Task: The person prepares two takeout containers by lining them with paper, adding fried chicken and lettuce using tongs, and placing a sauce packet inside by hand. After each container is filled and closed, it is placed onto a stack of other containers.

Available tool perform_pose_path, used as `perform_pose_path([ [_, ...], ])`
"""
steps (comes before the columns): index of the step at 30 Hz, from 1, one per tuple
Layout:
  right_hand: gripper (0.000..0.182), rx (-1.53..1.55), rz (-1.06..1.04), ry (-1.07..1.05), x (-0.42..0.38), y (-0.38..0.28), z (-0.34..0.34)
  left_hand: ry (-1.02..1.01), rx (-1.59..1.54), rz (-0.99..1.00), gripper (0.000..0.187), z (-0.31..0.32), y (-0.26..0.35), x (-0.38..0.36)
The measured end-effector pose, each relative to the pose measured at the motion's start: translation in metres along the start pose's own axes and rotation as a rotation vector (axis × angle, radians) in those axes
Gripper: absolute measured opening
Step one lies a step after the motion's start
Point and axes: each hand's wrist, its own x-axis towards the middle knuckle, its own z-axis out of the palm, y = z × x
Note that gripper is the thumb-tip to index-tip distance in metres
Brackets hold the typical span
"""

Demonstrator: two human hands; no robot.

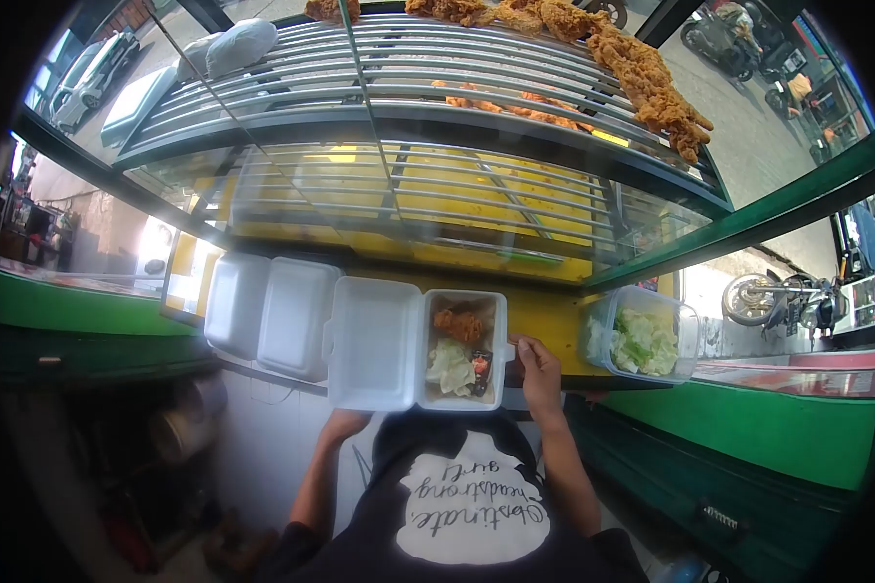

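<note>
Yellow counter [544, 325], loaded.
Carries open foam box [413, 342], stacked closed foam boxes [272, 313] just left, clear tub of lettuce [642, 335] at right end.

left hand [343, 424] fingers hidden under foam box [377, 342] | sauce packet [481, 368] label too small

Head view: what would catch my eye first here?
The open foam box at centre, its right half filled with fried chicken and cabbage. The right hand touches its right edge; the left hand supports it from below. More fried pieces lie on the rack above.
</note>
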Motion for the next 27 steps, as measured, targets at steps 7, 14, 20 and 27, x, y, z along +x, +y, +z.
perform_pose_path([
  [7, 0.022, 0.046, 0.067, 0.013, -0.01, -0.002, 0.0, 0.293, -0.185, 0.259, 0.027, 0.034, -0.014, 0.019],
  [14, 0.026, 0.05, -0.003, 0.059, -0.01, 0.008, 0.002, 0.095, 0.034, 0.153, 0.085, 0.052, 0.124, 0.048],
  [20, 0.026, 0.113, 0.025, 0.04, -0.013, -0.01, 0.014, 0.112, 0.18, 0.085, 0.094, 0.057, 0.129, 0.054],
  [27, 0.018, 0.144, 0.052, 0.015, -0.005, -0.005, 0.011, 0.122, 0.163, 0.083, 0.093, 0.059, 0.13, 0.052],
])
